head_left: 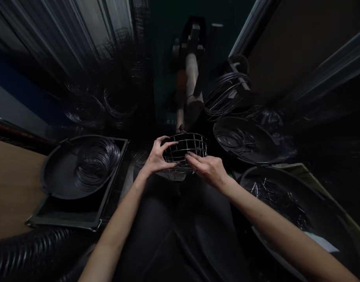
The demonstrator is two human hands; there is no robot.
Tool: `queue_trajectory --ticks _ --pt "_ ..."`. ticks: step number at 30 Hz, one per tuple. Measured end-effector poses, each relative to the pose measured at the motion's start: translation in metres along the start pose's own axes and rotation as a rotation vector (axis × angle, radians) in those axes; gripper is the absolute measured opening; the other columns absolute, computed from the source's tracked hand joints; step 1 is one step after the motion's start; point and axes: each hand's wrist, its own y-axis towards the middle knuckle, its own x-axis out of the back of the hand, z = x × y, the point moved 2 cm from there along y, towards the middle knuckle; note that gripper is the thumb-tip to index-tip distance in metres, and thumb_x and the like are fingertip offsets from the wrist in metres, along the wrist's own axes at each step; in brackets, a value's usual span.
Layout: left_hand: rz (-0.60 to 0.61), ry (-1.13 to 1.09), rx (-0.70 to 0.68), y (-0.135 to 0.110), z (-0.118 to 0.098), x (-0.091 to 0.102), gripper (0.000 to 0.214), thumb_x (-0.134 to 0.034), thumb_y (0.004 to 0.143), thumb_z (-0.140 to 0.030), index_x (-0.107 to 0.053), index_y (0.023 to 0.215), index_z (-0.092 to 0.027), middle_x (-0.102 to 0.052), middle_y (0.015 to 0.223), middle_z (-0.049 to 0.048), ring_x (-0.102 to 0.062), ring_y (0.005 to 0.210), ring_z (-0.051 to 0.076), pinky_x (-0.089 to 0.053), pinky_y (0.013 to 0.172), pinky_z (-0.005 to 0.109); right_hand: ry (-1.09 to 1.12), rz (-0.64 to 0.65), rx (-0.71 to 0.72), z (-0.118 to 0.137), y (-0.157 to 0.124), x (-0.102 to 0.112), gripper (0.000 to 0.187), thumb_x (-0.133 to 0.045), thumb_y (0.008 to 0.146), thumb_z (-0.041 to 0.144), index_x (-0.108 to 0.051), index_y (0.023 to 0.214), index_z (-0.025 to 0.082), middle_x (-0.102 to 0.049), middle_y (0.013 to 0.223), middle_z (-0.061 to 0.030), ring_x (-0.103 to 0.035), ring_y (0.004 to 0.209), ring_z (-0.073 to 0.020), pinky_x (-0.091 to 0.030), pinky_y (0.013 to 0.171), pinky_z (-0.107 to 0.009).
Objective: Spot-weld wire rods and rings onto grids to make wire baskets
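A round wire basket point(194, 145) of thin metal rods is held in front of me, close to the machine's lower end. My left hand point(158, 156) grips its left side, with the thumb low and the fingers over the upper wires. On the near right side, my right hand point(207, 167) is closed with thumb and forefinger pinched against the wires. Whether a small loose rod is also in that pinch is too dark to tell. The basket's underside is partly hidden by my hands.
A machine with a pale cylindrical arm point(192, 72) stands straight ahead. To the left, a black pan point(60, 178) holds wire rings point(98, 158). At right are another pan of rings point(256, 135) and a large pan point(323, 203) of short metal rods point(270, 196). Ring bundles point(225, 96) hang behind.
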Motion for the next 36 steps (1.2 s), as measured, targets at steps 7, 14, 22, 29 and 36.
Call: queue_trajectory --ticks 7,14,22,29,36 --pt "0.019 -0.031 0.001 0.017 0.008 0.006 0.071 -0.085 0.060 -0.031 -0.059 0.125 -0.022 -0.041 0.132 0.0119 -0.042 0.131 0.031 -0.039 0.112 0.049 -0.086 -0.049 0.011 -0.007 0.013 -0.003 0.031 -0.052 0.090 0.016 -0.070 0.114 0.023 -0.070 0.116 -0.0019 -0.068 0.063 -0.0135 -0.045 0.056 -0.025" --pt "0.019 -0.049 -0.016 0.027 0.014 0.009 0.071 -0.086 0.059 -0.032 -0.059 0.125 -0.023 -0.041 0.132 0.0113 -0.042 0.131 0.031 -0.039 0.113 0.048 -0.139 -0.086 0.051 -0.010 0.023 -0.001 0.030 -0.051 0.091 0.014 -0.070 0.113 0.022 -0.070 0.116 -0.0040 -0.068 0.067 -0.0108 -0.043 0.056 -0.022" --pt "0.025 -0.078 -0.034 0.034 0.017 0.012 0.075 -0.086 0.058 -0.032 -0.056 0.125 -0.019 -0.047 0.126 0.0121 -0.048 0.126 0.029 -0.041 0.110 0.046 -0.121 -0.039 -0.009 -0.011 0.022 -0.002 0.032 -0.050 0.093 0.018 -0.068 0.118 0.023 -0.071 0.115 -0.0045 -0.066 0.064 -0.0111 -0.041 0.056 -0.023" --pt "-0.001 -0.067 0.005 0.046 0.016 0.016 0.063 -0.087 0.056 -0.032 -0.060 0.111 -0.021 -0.052 0.119 0.0083 -0.051 0.121 0.027 -0.043 0.107 0.044 -0.020 -0.110 -0.245 -0.018 0.020 -0.003 0.027 -0.048 0.095 0.022 -0.072 0.106 0.026 -0.072 0.113 -0.0012 -0.066 0.070 -0.0101 -0.038 0.054 -0.021" --pt "0.040 -0.071 -0.001 0.067 0.029 0.020 0.064 -0.087 0.056 -0.031 -0.061 0.113 -0.017 -0.051 0.117 0.0097 -0.053 0.117 0.026 -0.045 0.105 0.042 0.094 -0.108 -0.404 -0.032 0.041 0.000 0.021 -0.055 0.092 0.035 -0.074 0.095 0.026 -0.068 0.099 -0.0019 -0.057 0.066 -0.0088 -0.026 0.048 -0.021"
